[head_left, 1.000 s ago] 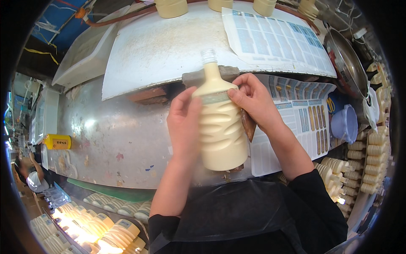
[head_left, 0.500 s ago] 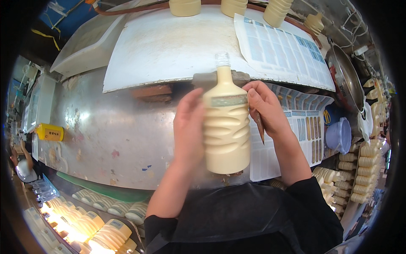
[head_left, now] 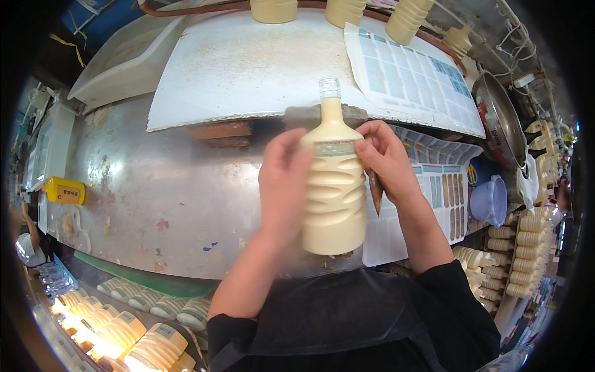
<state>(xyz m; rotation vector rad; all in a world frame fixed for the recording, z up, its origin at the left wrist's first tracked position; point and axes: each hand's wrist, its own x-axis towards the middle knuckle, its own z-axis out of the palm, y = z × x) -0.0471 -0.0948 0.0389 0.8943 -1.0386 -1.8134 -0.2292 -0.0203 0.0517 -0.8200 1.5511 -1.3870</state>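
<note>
A cream, ribbed bottle (head_left: 334,204) with a clear threaded neck stands upright before me. A pale green printed label (head_left: 333,148) crosses its upper body. My left hand (head_left: 284,180), blurred, lies against the bottle's left side with curled fingers, its thumb near the label's left end. My right hand (head_left: 390,162) grips the bottle's right shoulder, the thumb by the label's right end. That hand also keeps a brown pointed flat tool (head_left: 375,193) in its palm, tip downward; most of the tool is hidden. Behind the neck sits a grey block (head_left: 304,116), partly covered.
Label sheets lie on the white board (head_left: 248,68) and on the metal table (head_left: 161,186) at right. A yellow container (head_left: 64,190) stands left, a lilac bucket (head_left: 489,201) and a pan (head_left: 498,118) right. Many cream bottles (head_left: 158,347) fill the lower left; others stand right and at the back.
The view has shifted slightly. My left hand's thumb has come closer to the label; the right thumb has moved down onto the label's right end. Both hands stay at the bottle.
</note>
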